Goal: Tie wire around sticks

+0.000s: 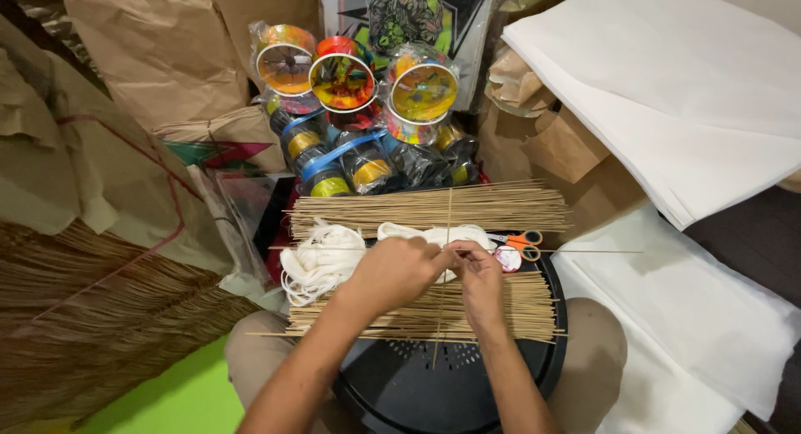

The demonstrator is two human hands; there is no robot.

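Observation:
My left hand (399, 271) and my right hand (479, 274) meet over a black round tray (467, 384) on my lap. Both pinch the place where two thin bamboo sticks cross: one upright stick (448, 213) and one level stick (584, 251). Below my hands lies a flat bundle of bamboo sticks (521, 305). A second bundle (425, 207) lies just beyond them. White string (321, 259) is heaped left of my hands and runs under them. Orange-handled scissors (524, 240) lie to the right of my right hand.
Colourful thread spools (342, 79) in clear wrap are stacked at the back. White paper sheets (676, 92) lie to the right, and more (692, 317) beside my knee. Brown paper (158, 58) and a mass of thin sticks (92, 309) fill the left.

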